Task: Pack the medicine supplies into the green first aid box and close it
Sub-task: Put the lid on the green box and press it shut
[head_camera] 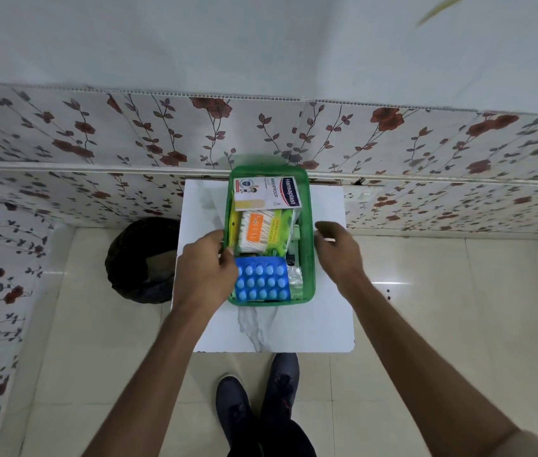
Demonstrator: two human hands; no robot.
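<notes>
Green box point(309, 258) mid-frame (lid off), left hand point(206, 270) fingers pinching the blue blister pack point(261, 282); right hand point(338, 249) loosely open, empty.

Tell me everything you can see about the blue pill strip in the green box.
The blue pill strip is a blister pack with rows of round, light blue tablets under glossy plastic. It lies face up on top of the other supplies at the near end of the open green box. The left hand touches its left edge; a silvery foil strip sits beside it.
</notes>
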